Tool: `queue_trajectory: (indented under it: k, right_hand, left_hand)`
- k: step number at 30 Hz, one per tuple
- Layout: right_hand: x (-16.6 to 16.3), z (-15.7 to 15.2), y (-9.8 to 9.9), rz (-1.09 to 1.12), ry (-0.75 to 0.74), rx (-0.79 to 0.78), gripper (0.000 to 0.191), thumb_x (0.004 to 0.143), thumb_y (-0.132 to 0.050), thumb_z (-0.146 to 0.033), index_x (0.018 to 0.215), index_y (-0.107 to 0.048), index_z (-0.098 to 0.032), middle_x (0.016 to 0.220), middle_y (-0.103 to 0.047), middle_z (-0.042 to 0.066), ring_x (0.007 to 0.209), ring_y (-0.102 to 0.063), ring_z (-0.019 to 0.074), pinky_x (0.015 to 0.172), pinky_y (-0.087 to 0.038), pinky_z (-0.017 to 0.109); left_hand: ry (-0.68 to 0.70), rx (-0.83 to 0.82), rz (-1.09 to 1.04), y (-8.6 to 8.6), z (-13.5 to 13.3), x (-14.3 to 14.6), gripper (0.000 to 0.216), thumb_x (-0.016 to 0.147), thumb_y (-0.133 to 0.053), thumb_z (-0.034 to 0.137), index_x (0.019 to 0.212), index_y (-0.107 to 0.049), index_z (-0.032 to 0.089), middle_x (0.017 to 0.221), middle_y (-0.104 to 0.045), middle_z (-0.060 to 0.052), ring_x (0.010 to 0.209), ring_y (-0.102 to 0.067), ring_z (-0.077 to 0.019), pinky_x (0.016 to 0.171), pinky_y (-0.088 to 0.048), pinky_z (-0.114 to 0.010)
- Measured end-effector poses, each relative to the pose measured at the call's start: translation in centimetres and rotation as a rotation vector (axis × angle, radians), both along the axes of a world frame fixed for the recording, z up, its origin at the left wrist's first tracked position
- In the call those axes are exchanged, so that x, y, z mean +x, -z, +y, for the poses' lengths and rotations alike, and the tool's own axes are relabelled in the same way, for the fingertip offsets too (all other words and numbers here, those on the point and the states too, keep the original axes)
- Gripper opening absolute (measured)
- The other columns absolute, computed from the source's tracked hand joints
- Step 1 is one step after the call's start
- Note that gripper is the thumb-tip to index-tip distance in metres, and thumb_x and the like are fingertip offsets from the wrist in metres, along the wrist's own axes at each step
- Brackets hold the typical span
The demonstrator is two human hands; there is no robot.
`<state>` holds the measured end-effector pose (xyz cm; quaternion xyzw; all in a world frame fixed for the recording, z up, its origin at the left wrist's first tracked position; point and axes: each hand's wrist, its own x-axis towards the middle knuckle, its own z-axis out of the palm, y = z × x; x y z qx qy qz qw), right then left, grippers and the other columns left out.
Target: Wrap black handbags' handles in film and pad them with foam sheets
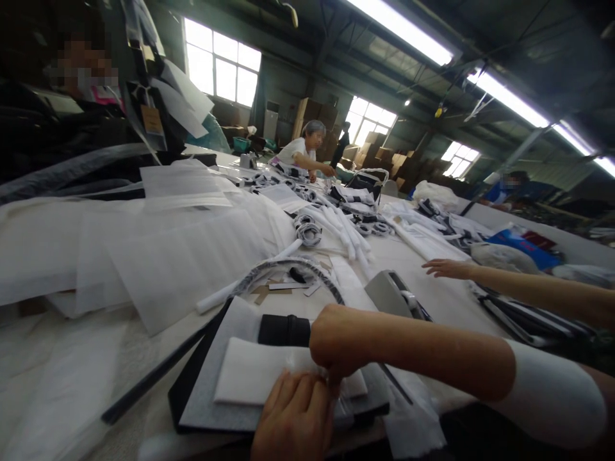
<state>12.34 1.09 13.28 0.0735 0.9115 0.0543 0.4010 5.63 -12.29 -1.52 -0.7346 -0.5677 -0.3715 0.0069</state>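
A dark bag [181, 400] lies flat in front of me, with a grey-white sheet [211, 397] over it and a looped handle [283, 261] wrapped in clear film. On the sheet rests a white foam strip [250, 368]; beside it is a black strap piece [283, 330]. My left hand [295, 416] presses its fingers flat on the foam strip, its thumb hidden. Just above, my right hand [343, 339] is closed with its fingers turned down and out of sight. Glossy clear film shows around the fingers; what the right hand grips is hidden.
A grey tape dispenser [391, 294] stands right of the bag. White sheets [192, 256] are piled at left. Wrapped coils [307, 232] and white tubes [343, 234] lie beyond. Another person's hand [446, 269] reaches in from the right; a co-worker [300, 153] leans over the far end.
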Motion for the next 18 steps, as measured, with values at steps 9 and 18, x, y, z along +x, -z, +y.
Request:
queue_trajectory:
  k: [9,18]
  right_hand:
    - [-0.8,1.0,1.0,-0.048,0.013,0.032,0.024,0.073,-0.08,-0.044,0.071,-0.076,-0.021,0.063,-0.069,0.001,0.055,-0.061,0.017,0.05,-0.035,0.026]
    - [-0.4,3.6,1.8,-0.039,0.187,-0.029,0.048,0.062,-0.077,-0.068,0.064,-0.071,-0.021,0.051,-0.06,-0.002,0.05,-0.055,0.0159,0.054,-0.034,0.027]
  left_hand:
    - [-0.037,0.057,-0.007,0.5,0.3,0.3,0.014,0.094,-0.047,0.018,0.087,-0.056,0.027,0.08,-0.067,0.005,0.079,-0.063,-0.0188,0.096,-0.044,-0.037]
    - [-0.054,0.037,-0.057,1.3,0.5,0.6,0.018,0.085,-0.052,0.012,0.091,-0.058,0.028,0.088,-0.069,0.005,0.085,-0.062,-0.0208,0.097,-0.04,-0.037]
